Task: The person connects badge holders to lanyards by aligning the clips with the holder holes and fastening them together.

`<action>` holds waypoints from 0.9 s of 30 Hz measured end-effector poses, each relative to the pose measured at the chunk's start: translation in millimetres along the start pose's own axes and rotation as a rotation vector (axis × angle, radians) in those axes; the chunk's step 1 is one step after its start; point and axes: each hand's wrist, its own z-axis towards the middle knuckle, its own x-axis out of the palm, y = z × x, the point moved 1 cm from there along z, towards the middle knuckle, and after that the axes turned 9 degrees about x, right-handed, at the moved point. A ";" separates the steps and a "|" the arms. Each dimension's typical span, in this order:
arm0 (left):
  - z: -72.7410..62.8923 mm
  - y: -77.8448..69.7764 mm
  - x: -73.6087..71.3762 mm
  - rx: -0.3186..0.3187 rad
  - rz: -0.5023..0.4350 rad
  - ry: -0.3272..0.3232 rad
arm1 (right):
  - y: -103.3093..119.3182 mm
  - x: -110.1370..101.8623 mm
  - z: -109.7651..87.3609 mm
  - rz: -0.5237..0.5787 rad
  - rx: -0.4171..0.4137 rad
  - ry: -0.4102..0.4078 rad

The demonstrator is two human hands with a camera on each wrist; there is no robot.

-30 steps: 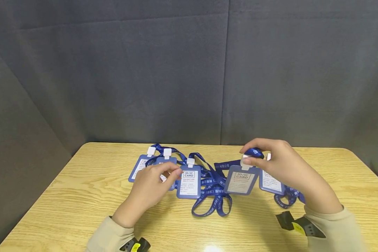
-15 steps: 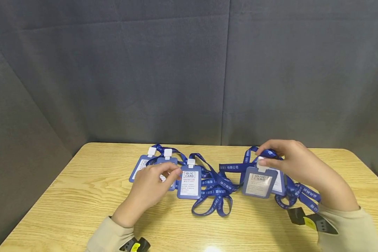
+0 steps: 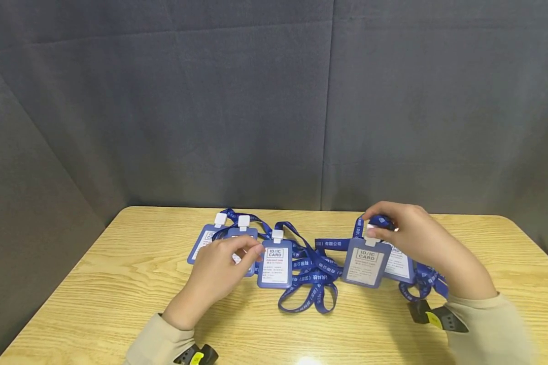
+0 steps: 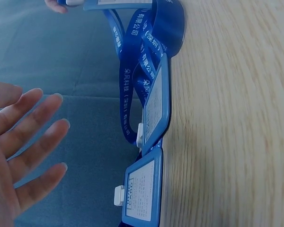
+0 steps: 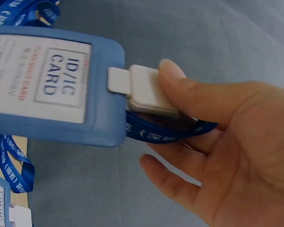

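Note:
In the head view my right hand point(image 3: 417, 241) pinches the white clip point(image 5: 149, 90) of a blue ID badge holder point(image 3: 367, 262) between thumb and fingers. A blue lanyard strap point(image 5: 154, 133) runs beneath that clip. The held badge hangs in front of another badge holder point(image 3: 401, 267), partly covering it. My left hand point(image 3: 216, 266) hovers over the left side with loosely bent fingers, holding nothing. Nearest to it are a badge holder point(image 3: 275, 268) and a partly hidden badge holder point(image 3: 250, 233). A further badge holder point(image 3: 203, 247) lies at the far left.
Printed blue lanyards point(image 3: 317, 276) lie looped and tangled across the middle of the wooden table point(image 3: 255, 329). More lanyard point(image 3: 422, 284) bunches below the right hand. A dark grey curtain point(image 3: 237, 111) stands behind the table's back edge.
My right hand carried the pinched badge to the right, then slightly back left; a length of lanyard now stretches out behind it. The left hand has stayed in place.

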 end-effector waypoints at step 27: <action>-0.3 0.4 2.9 0.001 -0.009 0.014 | -13.8 37.9 22.5 -0.147 0.011 -0.257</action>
